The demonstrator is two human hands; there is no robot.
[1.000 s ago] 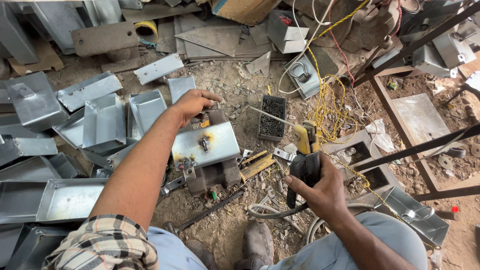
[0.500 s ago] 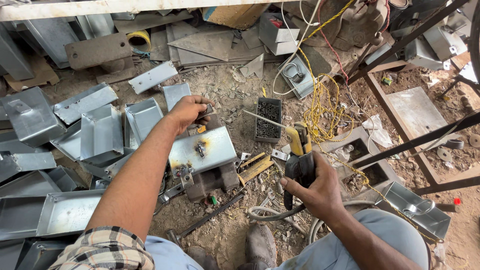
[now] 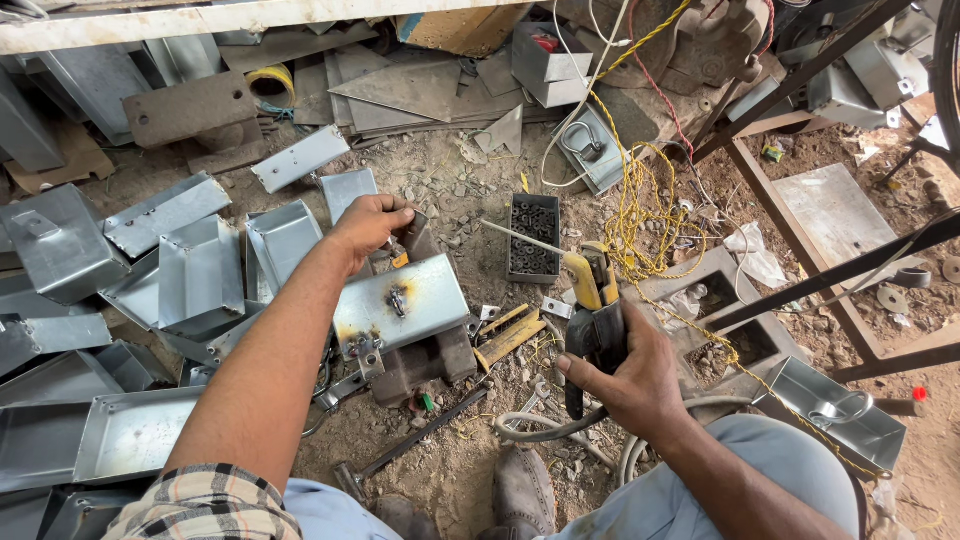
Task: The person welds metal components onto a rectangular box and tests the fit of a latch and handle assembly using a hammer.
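Note:
My left hand [image 3: 368, 222] grips the far edge of a bent grey metal plate [image 3: 400, 303] that lies on a dark block on the dirt floor. The plate shows burn marks and small tabs welded on it. My right hand [image 3: 622, 378] is closed around the black handle of a welding electrode holder [image 3: 594, 318] with yellow jaws. A thin rod [image 3: 522, 237] sticks out from the jaws toward the upper left. The rod's tip is apart from the plate. A thick cable [image 3: 540, 428] runs from the holder down to the ground.
Several folded sheet-metal trays [image 3: 200, 275] are piled at the left. A small dark box of nuts [image 3: 533, 238] sits beyond the plate. Yellow wire [image 3: 640, 200] lies tangled at centre right. A dark metal frame [image 3: 830, 270] crosses the right side. My shoe [image 3: 522, 495] is below.
The view has shifted slightly. My left hand has settled its grip on the plate's far edge. My right hand keeps hold of the electrode holder in nearly the same place.

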